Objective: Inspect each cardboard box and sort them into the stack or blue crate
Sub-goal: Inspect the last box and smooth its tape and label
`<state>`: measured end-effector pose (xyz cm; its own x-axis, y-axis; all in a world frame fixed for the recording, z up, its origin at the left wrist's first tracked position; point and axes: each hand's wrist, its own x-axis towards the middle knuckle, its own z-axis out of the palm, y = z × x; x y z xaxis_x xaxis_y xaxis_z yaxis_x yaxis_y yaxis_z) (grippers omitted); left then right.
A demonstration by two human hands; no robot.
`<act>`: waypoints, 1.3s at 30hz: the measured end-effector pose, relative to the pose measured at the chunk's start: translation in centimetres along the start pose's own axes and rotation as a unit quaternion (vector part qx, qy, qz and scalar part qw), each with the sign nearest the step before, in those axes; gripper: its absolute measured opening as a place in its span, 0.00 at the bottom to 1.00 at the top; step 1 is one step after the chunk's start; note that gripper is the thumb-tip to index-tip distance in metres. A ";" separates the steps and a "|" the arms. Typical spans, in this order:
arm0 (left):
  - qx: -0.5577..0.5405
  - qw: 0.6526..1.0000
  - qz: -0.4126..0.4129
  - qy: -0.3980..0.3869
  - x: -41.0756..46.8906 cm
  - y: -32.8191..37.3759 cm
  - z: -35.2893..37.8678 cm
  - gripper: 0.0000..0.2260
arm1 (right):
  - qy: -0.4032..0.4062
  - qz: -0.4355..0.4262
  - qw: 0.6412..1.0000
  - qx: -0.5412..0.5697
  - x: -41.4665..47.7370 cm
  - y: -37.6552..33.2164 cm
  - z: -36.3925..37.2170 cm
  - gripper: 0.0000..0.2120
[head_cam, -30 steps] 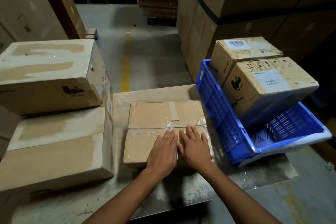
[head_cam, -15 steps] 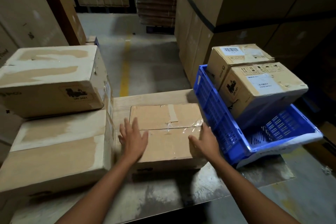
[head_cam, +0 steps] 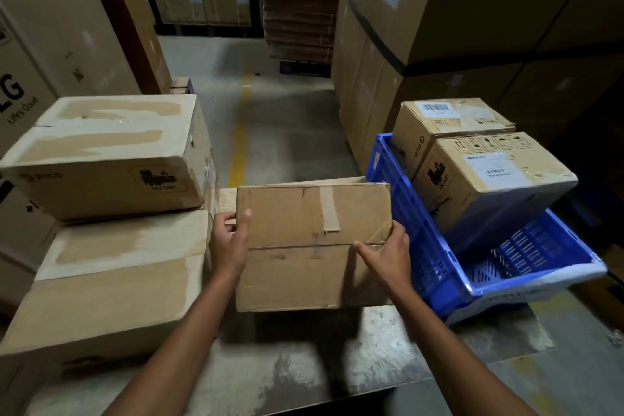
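On your left side there is the stack [head_cam: 111, 213] of two cardboard boxes: the lower box [head_cam: 104, 284] lies on the tabletop [head_cam: 304, 368], and the upper box [head_cam: 111, 152] lies on it, turned a little, with pale torn patches on the top and a black printed mark on the front side.

Just right of the stack, your left hand [head_cam: 229, 243] has its grip closed on the left edge of the cardboard box [head_cam: 310, 246] in the middle. The thumb lies on the top face, and the other fingers go around the side, where I cannot see them. This box is tilted toward you and its near edge is above the tabletop, with a dark shadow under it. The top face has a seam across the middle and a short strip of tape [head_cam: 329, 209] over it.

Your right hand [head_cam: 388, 257] has its grip closed on the right edge of the same box, with the thumb pointing left along the seam.

Further right stands the blue crate [head_cam: 435, 267], tilted, very near to the held box. In it are two boxes: the front box [head_cam: 489, 179] with a white label leans on the crate wall, and the back box [head_cam: 445, 125] with a barcode sticker is behind it, touching it. The near-right part of the crate shows its bare slotted bottom.
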<state>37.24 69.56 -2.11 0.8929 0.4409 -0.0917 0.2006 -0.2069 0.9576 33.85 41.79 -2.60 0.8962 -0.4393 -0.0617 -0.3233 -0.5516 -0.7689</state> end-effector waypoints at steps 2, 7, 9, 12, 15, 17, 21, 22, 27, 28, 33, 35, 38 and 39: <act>-0.077 0.995 -0.025 0.052 -1.4 -1.0 -0.1 0.18 | 0.021 -0.002 0.999 0.034 -0.8 0.7 0.1 0.42; -0.137 0.983 -0.067 0.099 -5.8 -1.7 -0.4 0.11 | 0.018 0.048 0.994 0.099 -4.3 3.7 0.7 0.41; -0.114 0.987 -0.062 0.096 -6.5 -2.0 -0.5 0.11 | 0.032 0.021 0.990 0.137 -5.4 4.2 0.4 0.42; -0.086 0.992 -0.039 0.089 -6.0 -2.5 -0.8 0.06 | 0.074 -0.022 0.982 0.175 -5.9 3.3 -0.1 0.41; -0.017 0.996 0.062 0.069 -5.7 -2.2 -1.0 0.06 | 0.126 -0.089 0.974 0.167 -5.6 0.7 -0.4 0.36; 0.028 0.983 0.173 0.052 -6.2 -1.5 -1.1 0.09 | 0.134 -0.201 0.965 0.099 -5.3 -0.8 -0.1 0.26; 0.103 0.940 0.325 -0.025 -7.5 -1.1 -1.1 0.13 | 0.032 -0.426 0.904 -0.031 -5.9 -3.3 3.3 0.15; 0.137 0.930 0.340 -0.040 -7.6 -1.5 -1.1 0.15 | 0.000 -0.450 0.892 -0.052 -6.4 -3.8 4.4 0.15; 0.284 0.883 0.373 -0.043 -7.1 -3.3 -1.7 0.15 | -0.024 -0.473 0.863 -0.175 -7.8 -4.1 7.5 0.16; 0.291 0.880 0.373 -0.046 -7.0 -3.1 -1.7 0.12 | -0.021 -0.467 0.864 -0.187 -7.7 -4.1 7.4 0.15; 0.394 0.844 0.352 -0.095 -5.6 0.9 -1.8 0.04 | -0.097 -0.407 0.870 -0.262 -5.5 -7.1 6.5 0.17; 0.440 0.825 0.330 -0.129 -4.5 2.6 -1.2 0.09 | -0.115 -0.395 0.866 -0.286 -4.2 -8.2 6.6 0.11; 0.460 0.817 0.281 -0.205 -4.2 2.6 0.0 0.20 | -0.104 -0.393 0.864 -0.297 -3.3 -8.3 7.1 0.13; 0.470 0.810 0.271 -0.223 -4.3 2.3 0.1 0.23 | -0.101 -0.385 0.869 -0.293 -3.4 -8.1 7.4 0.16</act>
<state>33.95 67.08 0.44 0.9674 -0.2526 -0.0173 -0.2379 -0.9306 0.2782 35.66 52.99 -0.82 0.9315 0.3209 0.1714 0.3498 -0.9193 -0.1801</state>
